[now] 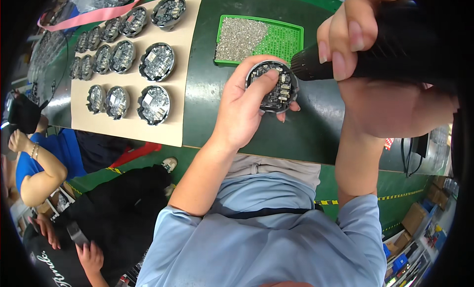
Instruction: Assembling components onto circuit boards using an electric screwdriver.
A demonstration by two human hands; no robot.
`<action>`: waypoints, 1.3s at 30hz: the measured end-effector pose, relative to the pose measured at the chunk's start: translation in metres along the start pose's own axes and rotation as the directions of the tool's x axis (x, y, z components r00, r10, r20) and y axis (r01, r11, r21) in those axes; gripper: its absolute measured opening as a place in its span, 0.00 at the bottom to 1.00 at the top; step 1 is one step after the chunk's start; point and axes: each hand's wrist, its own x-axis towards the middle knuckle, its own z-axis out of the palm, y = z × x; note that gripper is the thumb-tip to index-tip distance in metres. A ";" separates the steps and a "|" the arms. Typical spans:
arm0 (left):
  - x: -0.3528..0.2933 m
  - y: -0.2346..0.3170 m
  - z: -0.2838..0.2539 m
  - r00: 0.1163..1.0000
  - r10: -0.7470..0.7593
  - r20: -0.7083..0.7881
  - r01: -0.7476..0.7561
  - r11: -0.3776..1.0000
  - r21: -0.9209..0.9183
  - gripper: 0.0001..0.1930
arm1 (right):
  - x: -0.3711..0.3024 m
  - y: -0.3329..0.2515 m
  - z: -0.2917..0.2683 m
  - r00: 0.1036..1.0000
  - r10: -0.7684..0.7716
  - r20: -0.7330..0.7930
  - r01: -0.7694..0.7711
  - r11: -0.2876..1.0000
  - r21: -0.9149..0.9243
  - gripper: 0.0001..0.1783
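Observation:
My left hand point(242, 106) grips a round circuit-board unit point(280, 92) with a silvery metal rim, its thumb lying across the board's face and fingertips showing below the rim. Raised close to the camera, my right hand point(350, 37) is wrapped round a thick black electric screwdriver point(316, 62). The screwdriver's ribbed, tapered end points left and overlaps the upper right rim of the unit in this view; whether they touch I cannot tell. Behind the unit lies a green tray point(286, 39), with many small silvery screws point(242, 37) heaped over its left part.
Several similar round circuit-board units point(157, 62) stand in rows on a tan board point(180, 104) at the left of the green table point(207, 89). A pink strap point(94, 18) lies behind them. At the left, a person in blue point(44, 163) and another in black point(108, 218) are nearby.

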 end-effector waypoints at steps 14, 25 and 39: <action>0.001 -0.004 -0.004 1.000 0.007 -0.001 -0.007 0.999 -0.041 0.10 | -0.001 0.009 0.025 0.983 -0.014 -0.185 0.013 1.000 -0.010 0.57; 0.002 -0.006 -0.004 0.997 0.064 0.038 -0.065 0.998 0.023 0.12 | 0.000 0.018 0.004 0.937 -0.061 -0.345 0.025 0.994 -0.107 0.59; 0.000 0.000 0.000 0.999 0.040 0.022 -0.039 0.998 -0.046 0.11 | -0.006 0.031 -0.041 0.981 0.151 -0.123 -0.148 0.988 0.034 0.57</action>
